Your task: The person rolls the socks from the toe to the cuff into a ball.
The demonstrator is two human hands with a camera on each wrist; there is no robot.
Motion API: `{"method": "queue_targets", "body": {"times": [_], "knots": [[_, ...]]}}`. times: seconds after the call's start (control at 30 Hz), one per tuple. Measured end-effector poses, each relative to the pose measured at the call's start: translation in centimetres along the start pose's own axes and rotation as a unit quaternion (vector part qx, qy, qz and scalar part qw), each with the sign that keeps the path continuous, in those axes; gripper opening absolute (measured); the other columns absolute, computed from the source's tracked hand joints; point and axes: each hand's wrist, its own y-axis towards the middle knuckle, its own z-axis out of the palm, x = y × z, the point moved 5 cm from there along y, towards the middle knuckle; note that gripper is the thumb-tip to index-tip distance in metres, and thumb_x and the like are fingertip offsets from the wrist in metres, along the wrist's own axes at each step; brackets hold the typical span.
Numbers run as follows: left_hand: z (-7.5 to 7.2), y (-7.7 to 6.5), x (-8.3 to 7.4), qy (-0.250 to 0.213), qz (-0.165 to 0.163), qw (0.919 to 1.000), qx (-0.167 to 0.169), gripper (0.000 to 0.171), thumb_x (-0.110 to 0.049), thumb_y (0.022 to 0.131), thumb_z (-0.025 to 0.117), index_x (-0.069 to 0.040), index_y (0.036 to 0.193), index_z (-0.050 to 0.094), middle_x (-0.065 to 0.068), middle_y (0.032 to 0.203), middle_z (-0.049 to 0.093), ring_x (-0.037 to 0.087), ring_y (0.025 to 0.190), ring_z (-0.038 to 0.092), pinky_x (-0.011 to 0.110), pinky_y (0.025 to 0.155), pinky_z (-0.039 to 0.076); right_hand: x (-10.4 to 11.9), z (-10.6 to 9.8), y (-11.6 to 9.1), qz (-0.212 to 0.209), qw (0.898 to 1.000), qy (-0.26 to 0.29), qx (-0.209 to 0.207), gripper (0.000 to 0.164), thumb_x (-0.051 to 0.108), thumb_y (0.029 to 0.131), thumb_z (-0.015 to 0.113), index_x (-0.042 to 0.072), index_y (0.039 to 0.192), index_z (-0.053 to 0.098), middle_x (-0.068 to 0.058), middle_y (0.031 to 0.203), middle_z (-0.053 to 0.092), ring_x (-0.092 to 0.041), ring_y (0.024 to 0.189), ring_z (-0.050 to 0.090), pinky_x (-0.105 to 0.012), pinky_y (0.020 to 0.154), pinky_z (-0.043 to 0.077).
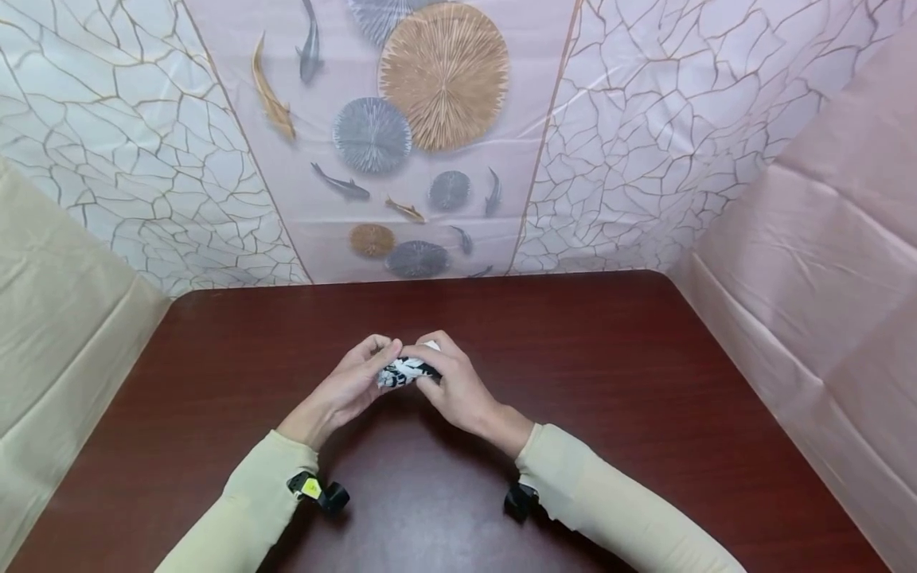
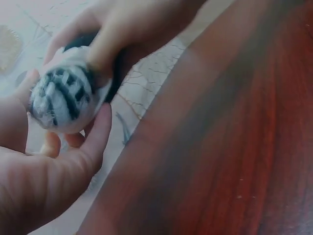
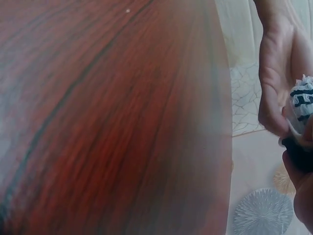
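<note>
Above the table, a small rolled-up sock bundle (image 1: 403, 372) is between both hands. It is knitted in white and black. My left hand (image 1: 349, 387) holds its left end, thumb on the near top side and fingers around the far side. My right hand (image 1: 462, 391) grips the other end, its thumb below and its fingers over the top. In the left wrist view the bundle's rounded end (image 2: 62, 98) faces the camera, showing dark stripes on white. The right wrist view catches a frilled white edge (image 3: 304, 90) and a dark part beside the right fingers.
The dark red-brown table (image 1: 609, 358) lies under both hands. A patterned cloth (image 1: 444, 215) hangs behind its far edge, and pale cloth walls (image 1: 809, 278) stand at both sides. Each sleeve carries a small black wrist camera (image 1: 333, 497).
</note>
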Motion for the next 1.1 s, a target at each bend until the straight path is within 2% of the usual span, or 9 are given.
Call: {"method": "queue_targets", "body": {"times": [0.07,0.2,0.37,0.53,0.73,0.8,0.9,1.0,1.1], "knots": [[0.3,0.0,0.3,0.014,-0.002,0.9999,-0.001,0.028,-0.033,0.104,0.055,-0.008,0.113,0.044,0.01,0.113,0.055,0.018,0.098,0.062,0.033,0.087,0.054,-0.1,-0.1,0.1,0.006,1.0,0.003,-0.01,0.05,-0.016,0.078,0.067,0.009,0.121,0.07,-0.007,0.111,0.056,-0.018,0.102,0.056,-0.03,0.088,0.049],[1.1,-0.1,0.7,0.044,-0.026,0.9984,0.025,0.051,-0.05,0.104,0.044,-0.006,0.129,0.04,0.013,0.115,0.057,0.021,0.091,0.064,0.043,0.086,0.057,-0.2,-0.2,0.3,0.025,1.0,0.005,-0.017,0.049,-0.015,0.079,0.066,0.009,0.122,0.068,-0.006,0.112,0.058,-0.016,0.102,0.057,-0.03,0.088,0.049],[1.9,-0.4,0.8,0.057,-0.059,0.9932,0.082,0.068,-0.064,0.102,0.031,-0.003,0.128,0.049,0.011,0.096,0.065,0.022,0.073,0.066,0.043,0.074,0.059,-0.3,-0.3,0.5,0.054,0.998,0.006,-0.023,0.055,-0.012,0.079,0.068,0.009,0.13,0.057,-0.007,0.118,0.059,-0.018,0.101,0.058,-0.032,0.087,0.05],[2.0,-0.2,0.2,0.057,-0.041,0.9938,0.087,0.054,-0.054,0.105,0.038,-0.005,0.124,0.049,0.01,0.085,0.06,0.02,0.066,0.064,0.038,0.066,0.059,-0.5,-0.5,0.4,0.074,0.997,-0.005,-0.021,0.061,-0.013,0.078,0.067,0.008,0.133,0.051,-0.009,0.121,0.059,-0.019,0.096,0.058,-0.029,0.077,0.052],[1.8,-0.1,-0.3,0.08,0.002,0.9948,0.062,0.037,-0.041,0.109,0.04,-0.008,0.124,0.043,0.013,0.087,0.057,0.017,0.062,0.06,0.036,0.06,0.058,-0.6,-1.2,0.6,0.072,0.995,-0.05,-0.037,0.069,-0.006,0.075,0.076,0.007,0.135,0.046,-0.01,0.124,0.058,-0.019,0.094,0.059,-0.028,0.072,0.053],[1.7,-0.2,-0.4,0.089,0.015,0.9943,0.057,0.034,-0.039,0.109,0.041,-0.009,0.123,0.042,0.015,0.09,0.056,0.017,0.061,0.057,0.036,0.058,0.057,-0.7,-1.7,0.7,0.066,0.994,-0.068,-0.059,0.067,-0.002,0.072,0.08,0.007,0.13,0.047,-0.009,0.12,0.058,-0.019,0.096,0.06,-0.028,0.076,0.053],[1.6,-0.3,-0.6,0.1,0.029,0.9934,0.047,0.031,-0.038,0.109,0.042,-0.011,0.124,0.042,0.016,0.092,0.053,0.018,0.06,0.055,0.037,0.057,0.057,-0.8,-2.3,0.7,0.045,0.991,-0.085,-0.094,0.057,0.002,0.069,0.082,0.005,0.116,0.051,-0.007,0.108,0.057,-0.018,0.09,0.059,-0.028,0.072,0.052],[1.4,-0.4,-0.9,0.108,0.041,0.9925,0.038,0.031,-0.036,0.109,0.043,-0.012,0.128,0.041,0.015,0.093,0.052,0.018,0.061,0.054,0.037,0.057,0.058,-0.8,-2.7,0.6,0.013,0.989,-0.088,-0.119,0.043,0.004,0.069,0.082,0.005,0.101,0.053,-0.004,0.096,0.055,-0.016,0.083,0.057,-0.029,0.067,0.051],[1.4,-0.5,-1.1,0.11,0.048,0.992,0.037,0.031,-0.035,0.108,0.044,-0.012,0.13,0.041,0.015,0.095,0.051,0.019,0.062,0.054,0.038,0.058,0.058,-1.0,-3.1,0.5,-0.005,0.987,-0.08,-0.141,0.035,0.005,0.069,0.081,0.007,0.093,0.056,-0.003,0.093,0.055,-0.015,0.082,0.056,-0.031,0.067,0.051]]}}
